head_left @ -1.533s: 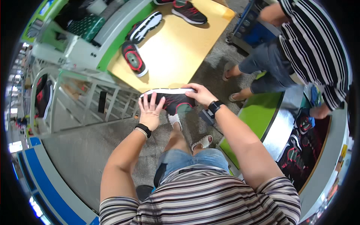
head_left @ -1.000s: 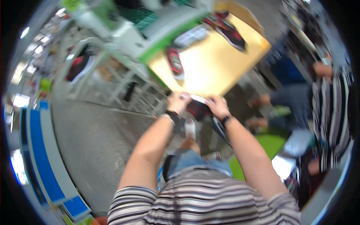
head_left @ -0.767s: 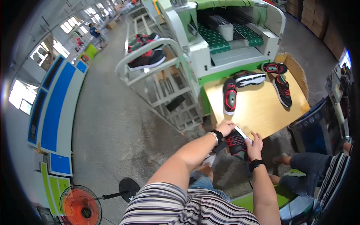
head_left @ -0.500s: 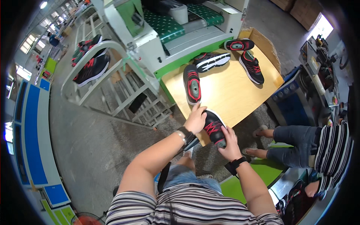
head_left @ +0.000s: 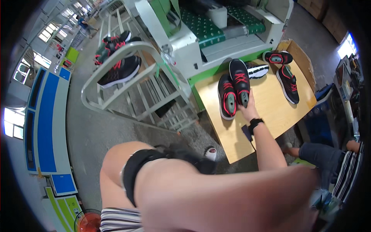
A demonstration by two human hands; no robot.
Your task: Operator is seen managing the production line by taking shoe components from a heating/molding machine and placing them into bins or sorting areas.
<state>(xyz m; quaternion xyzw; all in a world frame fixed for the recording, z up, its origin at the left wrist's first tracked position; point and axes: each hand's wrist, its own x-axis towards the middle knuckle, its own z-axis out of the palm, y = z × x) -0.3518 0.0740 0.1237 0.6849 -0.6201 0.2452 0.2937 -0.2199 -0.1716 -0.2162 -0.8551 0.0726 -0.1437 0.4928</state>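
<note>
My right hand (head_left: pixel 249 110) is closed on the heel end of a black sneaker (head_left: pixel 240 78) with red laces and a grey insert in its opening. That sneaker is upright on the wooden tabletop (head_left: pixel 266 123), right against a matching sneaker (head_left: pixel 227 96) on its left. Its toe partly covers another sneaker (head_left: pixel 258 71) lying on its side with the white sole showing. My left hand (head_left: pixel 216 189) is raised very close to the camera, large and blurred, across the lower part of the view. Its fingers cannot be made out.
Two more sneakers, one at the far corner (head_left: pixel 277 58) and one at the right (head_left: pixel 288 84), lie on the tabletop. Behind stands a machine with a green belt (head_left: pixel 203 29). A metal rack (head_left: pixel 148 91) holding several sneakers is at left. Another person (head_left: pixel 322 158) is at right.
The sneaker has gone from both hands at the near edge to beside its match farther in, with only my right hand on it. My left hand has let go and come up toward the camera.
</note>
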